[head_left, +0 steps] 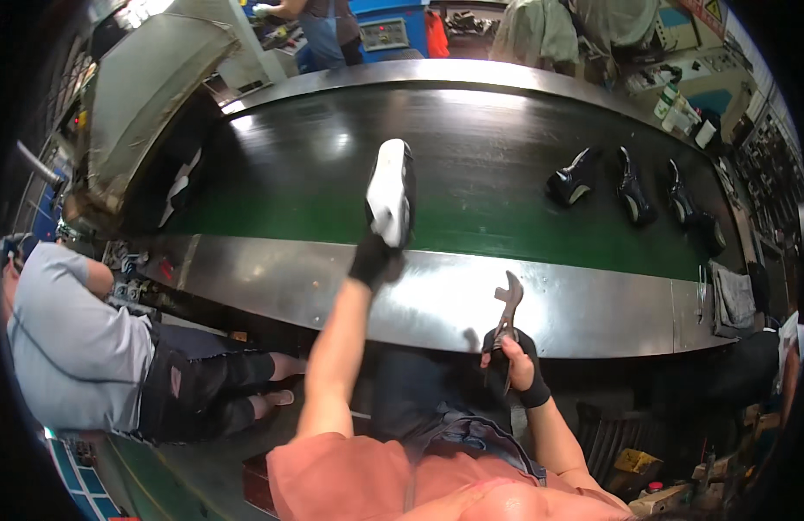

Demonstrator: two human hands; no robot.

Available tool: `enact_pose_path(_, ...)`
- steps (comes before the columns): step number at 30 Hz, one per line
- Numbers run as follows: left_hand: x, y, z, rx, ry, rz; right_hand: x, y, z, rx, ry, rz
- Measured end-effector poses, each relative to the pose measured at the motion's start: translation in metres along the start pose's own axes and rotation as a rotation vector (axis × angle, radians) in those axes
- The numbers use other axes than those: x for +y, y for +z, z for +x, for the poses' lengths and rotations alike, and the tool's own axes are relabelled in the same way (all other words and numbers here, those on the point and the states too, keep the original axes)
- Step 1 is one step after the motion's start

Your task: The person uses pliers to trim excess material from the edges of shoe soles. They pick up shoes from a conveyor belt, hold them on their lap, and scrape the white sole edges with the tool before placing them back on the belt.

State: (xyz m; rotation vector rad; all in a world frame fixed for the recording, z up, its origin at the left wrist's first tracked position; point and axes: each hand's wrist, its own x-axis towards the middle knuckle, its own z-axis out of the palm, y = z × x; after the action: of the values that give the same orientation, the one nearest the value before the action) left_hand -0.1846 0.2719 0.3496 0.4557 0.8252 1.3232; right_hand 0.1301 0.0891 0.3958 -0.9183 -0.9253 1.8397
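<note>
My left hand (375,260), in a black glove or wrist cover, reaches out over the near side of the belt. It is closed round one end of a shoe (387,187), whose white sole faces up and whose dark upper shows along the right side. My right hand (516,360) is lower and to the right, near the metal edge and in front of my body. Its bare fingertips wrap the handles of dark metal lasting pincers (509,300), with the hooked head pointing away from me.
A dark green conveyor belt (471,221) runs across, bordered by a metal ledge (263,269). Several black shoes (632,193) lie at its right. A hooded machine (158,95) covers the left end. One person (80,339) is at left, another (324,30) beyond the belt. A folded cloth (732,295) lies right.
</note>
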Motion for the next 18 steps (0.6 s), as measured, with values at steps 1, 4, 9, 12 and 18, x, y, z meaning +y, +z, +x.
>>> enact_pose_path(1,-0.025,-0.011,-0.032,0.025,0.084,0.066,-0.003,0.001,-0.008,-0.055,-0.044,-0.055)
enact_pose_path(4,-0.082,-0.046,-0.131,-0.009,0.075,-0.064,-0.005,0.017,-0.05,-0.009,-0.071,-0.121)
enact_pose_path(9,-0.139,-0.091,-0.244,-0.176,0.007,0.012,0.022,0.058,-0.11,0.088,-0.144,-0.128)
enact_pose_path(12,-0.123,-0.006,-0.34,-0.243,0.12,0.216,0.059,0.071,-0.128,0.061,-0.192,-0.349)
enact_pose_path(18,-0.136,0.003,-0.402,-0.294,0.272,0.446,0.07,0.084,-0.174,0.054,-0.151,-0.488)
